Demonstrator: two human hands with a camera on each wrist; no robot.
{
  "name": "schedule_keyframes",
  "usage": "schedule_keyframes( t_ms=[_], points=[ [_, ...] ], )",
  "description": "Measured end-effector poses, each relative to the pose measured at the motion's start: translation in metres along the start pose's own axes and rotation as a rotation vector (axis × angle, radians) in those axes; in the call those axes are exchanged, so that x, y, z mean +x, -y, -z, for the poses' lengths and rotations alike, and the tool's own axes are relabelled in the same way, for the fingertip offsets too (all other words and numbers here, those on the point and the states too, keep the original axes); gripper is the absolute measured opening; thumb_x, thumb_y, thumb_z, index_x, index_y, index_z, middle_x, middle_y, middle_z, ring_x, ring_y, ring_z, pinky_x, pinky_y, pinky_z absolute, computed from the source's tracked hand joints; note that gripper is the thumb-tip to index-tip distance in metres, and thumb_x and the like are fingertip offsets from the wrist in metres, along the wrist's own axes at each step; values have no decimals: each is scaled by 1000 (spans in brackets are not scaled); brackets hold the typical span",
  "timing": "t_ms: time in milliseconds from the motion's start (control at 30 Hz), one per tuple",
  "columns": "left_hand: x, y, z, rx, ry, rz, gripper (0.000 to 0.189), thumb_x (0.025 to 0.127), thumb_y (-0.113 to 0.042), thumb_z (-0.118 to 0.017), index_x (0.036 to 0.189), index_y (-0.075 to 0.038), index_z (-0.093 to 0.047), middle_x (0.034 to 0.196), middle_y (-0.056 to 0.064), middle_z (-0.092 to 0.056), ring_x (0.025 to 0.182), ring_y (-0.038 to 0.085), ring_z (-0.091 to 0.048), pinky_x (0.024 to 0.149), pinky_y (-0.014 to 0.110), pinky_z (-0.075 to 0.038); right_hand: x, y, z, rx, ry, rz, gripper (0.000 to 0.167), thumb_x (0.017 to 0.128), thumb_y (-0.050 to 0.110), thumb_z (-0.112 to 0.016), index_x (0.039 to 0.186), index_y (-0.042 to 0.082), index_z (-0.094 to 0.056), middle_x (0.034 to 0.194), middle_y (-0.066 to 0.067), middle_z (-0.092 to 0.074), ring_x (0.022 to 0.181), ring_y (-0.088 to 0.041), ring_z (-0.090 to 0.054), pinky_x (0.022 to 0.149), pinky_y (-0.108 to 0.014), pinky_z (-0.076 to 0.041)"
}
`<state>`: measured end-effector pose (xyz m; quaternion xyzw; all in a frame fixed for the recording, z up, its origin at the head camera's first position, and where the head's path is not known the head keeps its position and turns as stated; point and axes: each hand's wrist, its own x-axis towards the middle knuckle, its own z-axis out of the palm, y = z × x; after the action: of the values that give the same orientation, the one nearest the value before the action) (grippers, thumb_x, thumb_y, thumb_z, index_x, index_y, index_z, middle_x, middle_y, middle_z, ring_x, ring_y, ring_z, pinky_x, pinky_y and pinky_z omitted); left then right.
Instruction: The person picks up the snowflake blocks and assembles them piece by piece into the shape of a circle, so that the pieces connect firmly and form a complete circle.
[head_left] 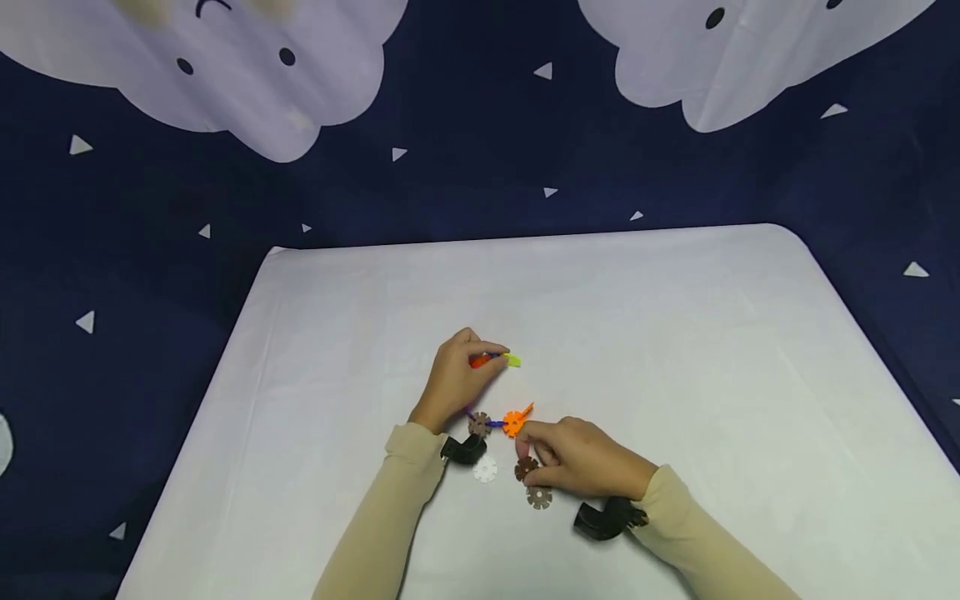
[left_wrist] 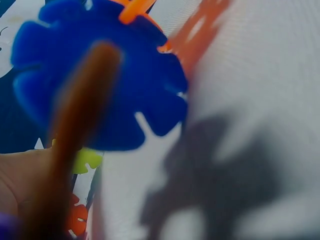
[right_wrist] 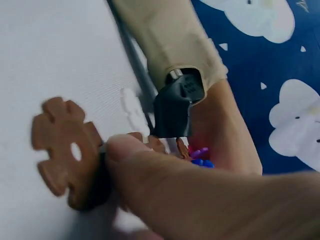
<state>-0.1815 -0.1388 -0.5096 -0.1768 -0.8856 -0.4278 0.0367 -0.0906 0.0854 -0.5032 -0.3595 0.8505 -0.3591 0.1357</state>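
Note:
Notched plastic discs are linked in a chain across the middle of the table. My left hand (head_left: 459, 375) pinches the chain's far end, around a red-orange disc (head_left: 480, 362) and a yellow-green disc (head_left: 513, 360). Nearer, a grey-brown disc (head_left: 480, 424), a blue disc (left_wrist: 145, 95) and an orange disc (head_left: 514, 423) follow on. My right hand (head_left: 588, 458) pinches a dark brown disc (head_left: 527, 469) between thumb and fingers. Just below that thumb is a lighter brown disc (head_left: 539, 497), large and close in the right wrist view. A blurred brown piece (left_wrist: 85, 105) crosses the left wrist view.
A white disc (head_left: 485, 468) lies on the white-covered table (head_left: 675, 333), left of my right hand. Black wrist cameras (head_left: 611, 518) are strapped at both cuffs. Behind the table hangs a dark blue cloth (head_left: 480, 125) with clouds and triangles.

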Motion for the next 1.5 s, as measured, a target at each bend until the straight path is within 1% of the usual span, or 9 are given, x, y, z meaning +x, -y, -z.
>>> schedule_keyframes(
  t_ms=[233, 433, 600, 667, 800, 1033, 1200, 1333, 1500],
  points=[
    [2, 0, 1, 3, 7, -15, 14, 90, -21, -81, 104, -16, -83, 83, 0, -53, 71, 14, -44, 64, 29, -37, 1, -11, 3, 228, -13, -15, 6, 88, 31, -83, 87, 28, -78, 59, 23, -51, 56, 6, -42, 53, -15, -35],
    [3, -2, -1, 17, 25, -15, 15, 89, -20, -82, 103, -15, -83, 81, 0, -53, 70, 14, -44, 64, 29, -37, -1, -26, 12, 563, -85, -73, 16, 100, 18, -69, 109, 11, -81, 102, 3, -77, 92, -11, -70, 81, -24, -54],
    [3, -7, -7, -3, 58, -39, 15, 89, -21, -83, 102, -15, -83, 81, -2, -52, 70, 14, -45, 65, 29, -39, -2, -31, 22, 784, -323, -346, 23, 98, 19, -71, 109, 0, -78, 95, -5, -74, 58, -7, -50, 57, -21, -44],
    [3, -9, -9, -27, 69, -58, 14, 89, -21, -83, 101, -14, -83, 81, -3, -52, 71, 13, -45, 66, 28, -40, -1, -30, 25, 802, -450, -459, 27, 94, 25, -76, 105, 0, -79, 90, -5, -72, 49, -8, -33, 49, -22, -33],
    [3, -13, -11, -77, 68, -111, 12, 88, -20, -83, 99, -14, -83, 81, -4, -52, 71, 12, -45, 68, 28, -41, 0, -28, 29, 777, -595, -580, 31, 93, 30, -78, 104, 0, -78, 86, -5, -71, 44, -8, -31, 44, -23, -29],
    [0, -20, -12, -129, 56, -176, 10, 88, -18, -83, 97, -14, -83, 78, -1, -50, 69, 12, -43, 66, 28, -40, 1, -28, 28, 765, -635, -628, 33, 97, 28, -73, 111, -2, -76, 53, 5, -43, 42, -8, -29, 42, -23, -27],
    [-1, -22, -15, -144, 61, -189, 10, 88, -18, -83, 97, -14, -83, 78, -3, -47, 70, 11, -43, 66, 27, -40, 3, -26, 26, 754, -685, -640, 31, 98, 28, -72, 106, -2, -76, 48, 7, -37, 42, -9, -31, 41, -24, -27],
    [-1, -23, -17, -154, 53, -203, 10, 88, -17, -83, 97, -12, -83, 79, -4, -47, 70, 12, -43, 66, 27, -40, 3, -24, 25, 756, -683, -653, 30, 97, 28, -73, 104, -1, -77, 60, 4, -54, 43, -8, -31, 42, -23, -28],
    [-1, -24, -19, -168, 64, -233, 10, 90, -14, -80, 99, -9, -83, 80, -4, -48, 71, 11, -45, 66, 26, -41, 2, -23, 25, 752, -633, -660, 31, 96, 29, -74, 105, 0, -78, 92, -4, -71, 44, -6, -32, 43, -23, -30]
  ],
)
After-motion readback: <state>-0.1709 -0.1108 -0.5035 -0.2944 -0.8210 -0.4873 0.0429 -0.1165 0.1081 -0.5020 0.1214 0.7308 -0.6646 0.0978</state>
